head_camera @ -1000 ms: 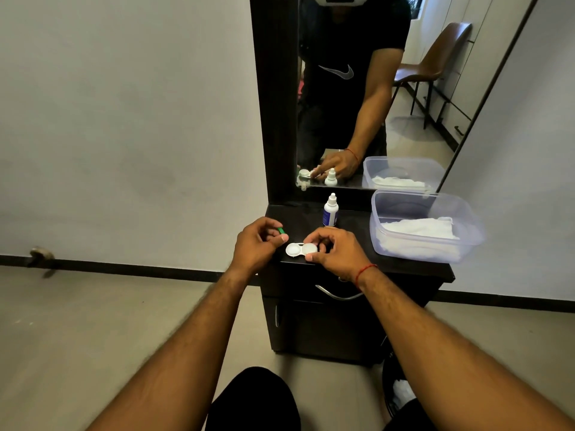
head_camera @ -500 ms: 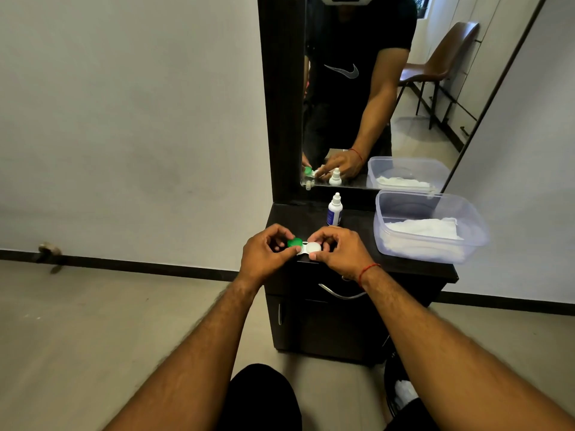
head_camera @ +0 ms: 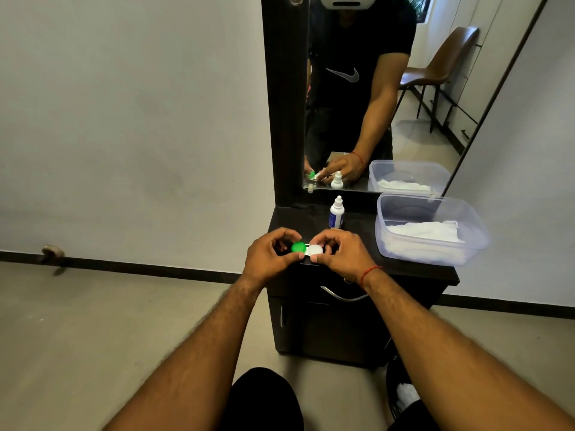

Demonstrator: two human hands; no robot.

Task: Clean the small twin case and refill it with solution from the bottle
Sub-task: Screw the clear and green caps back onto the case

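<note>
Left hand [head_camera: 267, 256] and right hand [head_camera: 341, 255] at opposite ends of twin case [head_camera: 308, 249]

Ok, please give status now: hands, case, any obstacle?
Left hand grips green round cap. Right hand holds small white twin case. Way clear to white dropper bottle behind.

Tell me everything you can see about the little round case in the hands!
The case is small and flat, plastic by its look: two round cups joined side by side. The left cup has a bright green cap, the right a white cap. It lies roughly level at the front edge of the dark cabinet top; whether it rests there is unclear. The left hand pinches the green cap, the right hand pinches the white end.
</note>
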